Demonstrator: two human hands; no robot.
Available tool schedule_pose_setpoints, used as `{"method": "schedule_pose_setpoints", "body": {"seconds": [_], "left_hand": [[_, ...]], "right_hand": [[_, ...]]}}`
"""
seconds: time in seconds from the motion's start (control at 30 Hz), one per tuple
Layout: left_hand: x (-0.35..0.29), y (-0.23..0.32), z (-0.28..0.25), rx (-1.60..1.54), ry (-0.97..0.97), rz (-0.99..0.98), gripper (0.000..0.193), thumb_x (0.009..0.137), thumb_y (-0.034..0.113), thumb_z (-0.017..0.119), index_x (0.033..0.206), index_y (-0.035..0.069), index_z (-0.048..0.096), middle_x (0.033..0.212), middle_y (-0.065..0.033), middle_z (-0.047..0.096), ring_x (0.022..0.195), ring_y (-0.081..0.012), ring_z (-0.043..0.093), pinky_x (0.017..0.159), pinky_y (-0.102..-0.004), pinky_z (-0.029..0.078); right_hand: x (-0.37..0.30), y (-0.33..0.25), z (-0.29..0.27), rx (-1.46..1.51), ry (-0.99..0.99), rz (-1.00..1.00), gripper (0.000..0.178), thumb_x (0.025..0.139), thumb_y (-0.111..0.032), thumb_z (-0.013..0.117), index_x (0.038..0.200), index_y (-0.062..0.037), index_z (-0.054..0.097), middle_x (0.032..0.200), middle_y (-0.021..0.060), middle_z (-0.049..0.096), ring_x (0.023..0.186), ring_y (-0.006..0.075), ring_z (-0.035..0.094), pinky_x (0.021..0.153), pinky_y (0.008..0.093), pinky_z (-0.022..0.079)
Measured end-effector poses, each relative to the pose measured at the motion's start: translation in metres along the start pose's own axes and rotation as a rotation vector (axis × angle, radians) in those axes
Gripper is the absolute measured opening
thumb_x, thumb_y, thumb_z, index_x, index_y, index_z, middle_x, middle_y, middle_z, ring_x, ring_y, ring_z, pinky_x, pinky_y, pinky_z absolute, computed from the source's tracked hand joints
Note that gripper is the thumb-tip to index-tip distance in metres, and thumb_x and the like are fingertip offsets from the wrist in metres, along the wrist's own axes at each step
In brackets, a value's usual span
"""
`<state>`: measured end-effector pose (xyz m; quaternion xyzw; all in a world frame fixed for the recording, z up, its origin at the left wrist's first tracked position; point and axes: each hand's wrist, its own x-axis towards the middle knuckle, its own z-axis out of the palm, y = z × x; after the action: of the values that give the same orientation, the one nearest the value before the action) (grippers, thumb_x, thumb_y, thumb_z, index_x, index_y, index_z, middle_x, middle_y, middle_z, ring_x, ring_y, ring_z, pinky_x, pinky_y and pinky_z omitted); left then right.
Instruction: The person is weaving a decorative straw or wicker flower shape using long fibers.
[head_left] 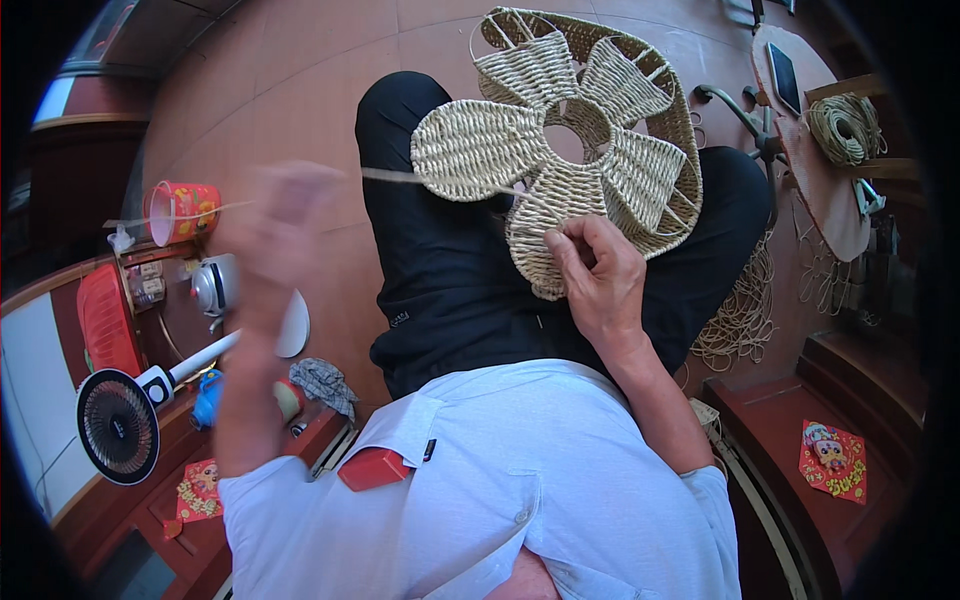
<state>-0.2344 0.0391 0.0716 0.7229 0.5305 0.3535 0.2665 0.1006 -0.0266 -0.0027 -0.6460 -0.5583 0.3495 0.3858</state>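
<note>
On my lap rests a pale woven straw piece shaped like a flower. Its several petals surround a round hole, and a curved woven wall borders its far and right sides. My right hand pinches the right edge of the nearest petal between thumb and fingers. A straw cord runs taut from the weave leftward to my left hand, which is raised off to the left and smeared by motion. More of the cord trails beyond that hand. The blur hides its separate fingers, but the cord passes through it.
At left stand a red patterned bucket, a silver kettle and a black-and-white fan. A loose heap of cord lies on the floor at right. A board at far right bears a phone and a cord coil.
</note>
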Motion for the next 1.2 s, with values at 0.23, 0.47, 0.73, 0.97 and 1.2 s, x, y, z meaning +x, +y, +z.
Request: {"method": "schedule_pose_setpoints", "body": {"seconds": [0.23, 0.47, 0.73, 0.97, 1.2], "left_hand": [[-0.041, 0.038, 0.163, 0.122, -0.126, 0.251, 0.028, 0.093, -0.001, 0.080, 0.119, 0.008, 0.075, 0.098, -0.0090, 0.068, 0.087, -0.0270, 0.072, 0.076, -0.0397, 0.059], [-0.050, 0.051, 0.160, 0.348, -0.289, 0.246, 0.028, 0.097, 0.005, 0.076, 0.125, 0.003, 0.070, 0.096, -0.0109, 0.066, 0.088, -0.0284, 0.071, 0.074, -0.0408, 0.058], [-0.044, 0.060, 0.164, 0.120, -0.355, 0.057, 0.034, 0.101, 0.009, 0.071, 0.133, -0.001, 0.067, 0.095, -0.0181, 0.072, 0.085, -0.0363, 0.074, 0.078, -0.0453, 0.059], [-0.034, 0.063, 0.159, -0.103, -0.547, -0.271, 0.039, 0.101, 0.009, 0.065, 0.137, -0.006, 0.064, 0.079, -0.0127, 0.067, 0.071, -0.0240, 0.068, 0.072, -0.0399, 0.055], [-0.035, 0.067, 0.170, -0.544, -0.605, -0.614, 0.052, 0.104, 0.013, 0.065, 0.151, -0.005, 0.050, 0.073, 0.0006, 0.058, 0.059, -0.0065, 0.052, 0.055, -0.0265, 0.042]], "right_hand": [[-0.001, 0.006, -0.013, -0.069, -0.042, 0.014, 0.017, 0.098, -0.011, 0.081, 0.094, 0.0014, 0.070, 0.081, 0.0104, 0.067, 0.067, 0.0203, 0.064, 0.063, 0.0356, 0.053], [0.008, 0.010, -0.011, -0.054, -0.040, -0.041, 0.017, 0.097, -0.013, 0.083, 0.096, 0.0003, 0.072, 0.085, 0.0119, 0.072, 0.068, 0.0226, 0.069, 0.063, 0.0370, 0.055], [0.002, 0.013, -0.004, -0.010, -0.031, -0.082, 0.013, 0.096, -0.012, 0.083, 0.100, -0.0041, 0.075, 0.088, 0.0111, 0.074, 0.071, 0.0261, 0.071, 0.066, 0.0379, 0.056], [-0.016, 0.019, -0.021, -0.199, -0.001, -0.196, 0.011, 0.097, -0.010, 0.080, 0.105, -0.0062, 0.075, 0.091, 0.0107, 0.067, 0.077, 0.0320, 0.072, 0.068, 0.0433, 0.058], [-0.015, 0.016, -0.011, -0.305, 0.007, -0.235, 0.010, 0.098, -0.009, 0.077, 0.106, -0.0049, 0.075, 0.092, 0.0120, 0.066, 0.080, 0.0343, 0.073, 0.070, 0.0445, 0.060]]}}
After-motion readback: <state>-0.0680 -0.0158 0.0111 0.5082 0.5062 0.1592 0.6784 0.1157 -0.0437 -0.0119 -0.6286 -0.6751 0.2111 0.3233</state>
